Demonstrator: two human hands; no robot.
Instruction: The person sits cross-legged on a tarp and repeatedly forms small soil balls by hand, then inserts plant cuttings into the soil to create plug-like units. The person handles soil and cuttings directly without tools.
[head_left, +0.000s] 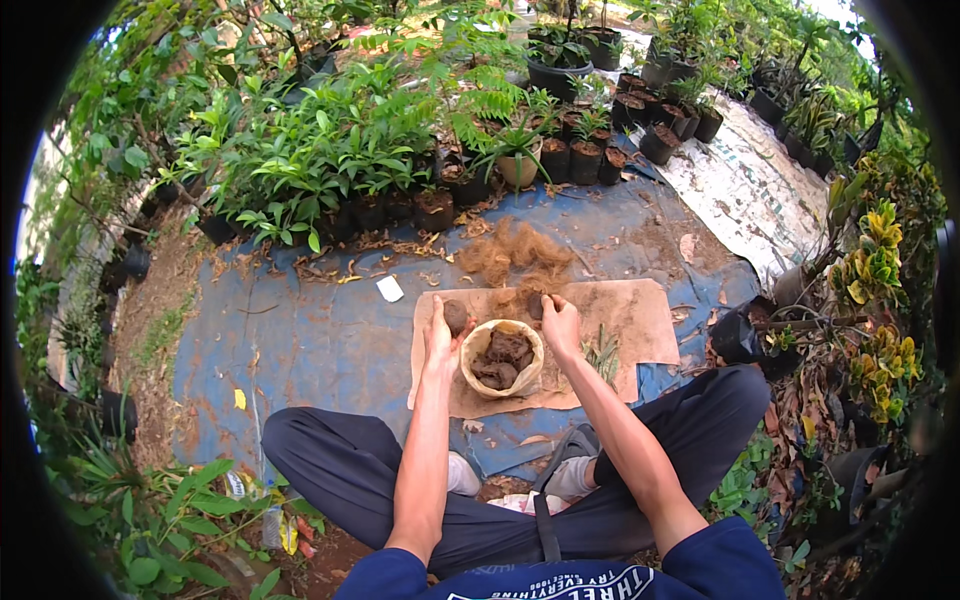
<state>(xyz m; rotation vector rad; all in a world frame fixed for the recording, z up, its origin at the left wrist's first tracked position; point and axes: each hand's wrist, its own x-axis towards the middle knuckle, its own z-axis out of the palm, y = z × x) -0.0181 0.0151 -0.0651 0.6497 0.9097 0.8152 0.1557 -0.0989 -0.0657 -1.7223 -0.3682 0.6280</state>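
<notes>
My left hand (442, 337) holds a round brown ball (455, 317), perhaps of soil, above the left side of a brown paper sheet (645, 315). My right hand (560, 324) pinches a dark brown lump (535, 306) between thumb and fingers. Between the two hands stands a pale bag (480, 386) with a rolled rim, filled with moist dark clumps (504, 356). Just beyond the right fingertips lies a loose heap of brown coir-like fibre (517, 255), partly on the paper. Narrow green cuttings (602, 356) rest on the paper by my right forearm.
A worn blue tarpaulin (300, 337) spreads under the paper. Black nursery bags (585, 161) and a cream pot (519, 165) line its far edge, with leafy seedlings (300, 150) at the left. A small white piece (390, 289) lies on the tarpaulin. My crossed legs (337, 465) frame the near side.
</notes>
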